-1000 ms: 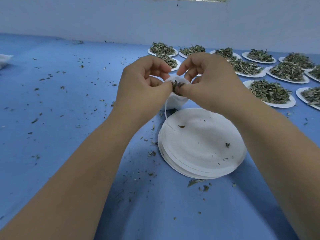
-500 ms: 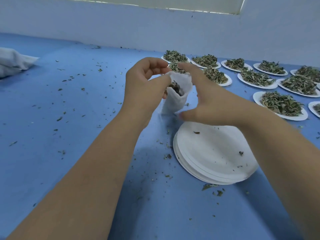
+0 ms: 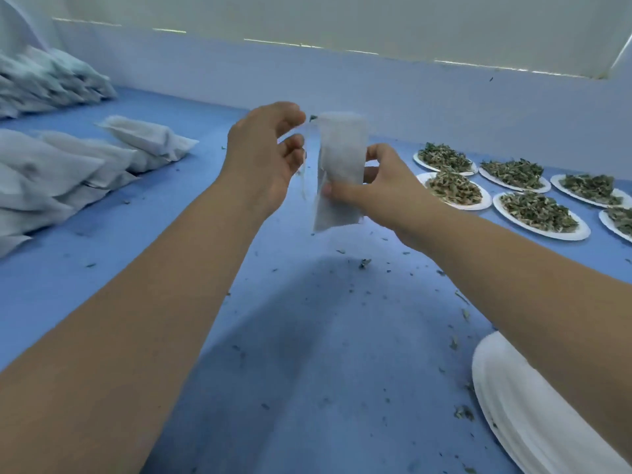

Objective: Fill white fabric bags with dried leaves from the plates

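Note:
My right hand grips a white fabric bag by its lower half and holds it upright in the air above the blue table. My left hand is just left of the bag's top with its fingers curled. A thin drawstring hangs down from those fingertips. The bag's contents are hidden by the cloth. Several white plates heaped with dried leaves lie in rows to the right of the bag.
A stack of empty white plates sits at the bottom right under my right forearm. Several filled white bags are piled at the left. Leaf crumbs litter the table. A pale wall runs along the far edge.
My view swung left, bringing the pile of bags into sight. The bag went up, my right hand slid down to its lower half, and my left hand moved off the mouth to the left.

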Demonstrator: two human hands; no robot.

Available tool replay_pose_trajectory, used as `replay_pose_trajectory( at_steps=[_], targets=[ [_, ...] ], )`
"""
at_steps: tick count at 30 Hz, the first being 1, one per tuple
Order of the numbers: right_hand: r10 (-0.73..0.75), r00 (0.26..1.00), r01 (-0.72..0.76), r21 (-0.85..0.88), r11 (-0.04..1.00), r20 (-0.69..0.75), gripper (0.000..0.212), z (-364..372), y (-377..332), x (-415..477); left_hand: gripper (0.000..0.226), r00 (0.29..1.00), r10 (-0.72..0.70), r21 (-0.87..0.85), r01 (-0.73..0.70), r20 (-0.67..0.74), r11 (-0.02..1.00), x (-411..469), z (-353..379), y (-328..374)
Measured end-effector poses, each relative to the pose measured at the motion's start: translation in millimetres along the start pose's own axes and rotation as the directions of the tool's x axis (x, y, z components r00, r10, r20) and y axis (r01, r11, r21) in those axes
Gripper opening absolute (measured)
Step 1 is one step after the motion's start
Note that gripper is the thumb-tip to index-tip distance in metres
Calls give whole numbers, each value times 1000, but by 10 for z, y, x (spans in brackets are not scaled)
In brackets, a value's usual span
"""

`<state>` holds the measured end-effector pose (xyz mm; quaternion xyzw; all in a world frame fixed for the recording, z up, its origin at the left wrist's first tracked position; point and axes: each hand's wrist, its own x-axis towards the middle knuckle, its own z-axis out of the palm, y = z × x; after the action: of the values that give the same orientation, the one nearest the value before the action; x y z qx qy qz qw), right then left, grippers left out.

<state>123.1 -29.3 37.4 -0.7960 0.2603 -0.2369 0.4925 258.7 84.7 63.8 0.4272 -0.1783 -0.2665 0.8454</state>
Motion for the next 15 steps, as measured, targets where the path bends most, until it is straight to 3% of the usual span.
replay_pose_trajectory(
  at_steps=[7, 11, 15],
  targets=[
    [-13, 1000, 14, 15, 1000, -12, 37, 929, -112, 1140, 10, 963, 190, 351, -115, -189, 929, 654, -1210, 198],
    [-92, 995, 91, -18, 996, -50, 14, 1564, -272, 1931, 15, 923, 280, 351, -178, -264, 919, 925, -1670, 294],
    [-148, 985, 143, -64, 988, -93, 18, 2172, -429, 2682, 14, 917, 279, 387, -155, -286, 909, 1061, -1774, 222]
  ],
)
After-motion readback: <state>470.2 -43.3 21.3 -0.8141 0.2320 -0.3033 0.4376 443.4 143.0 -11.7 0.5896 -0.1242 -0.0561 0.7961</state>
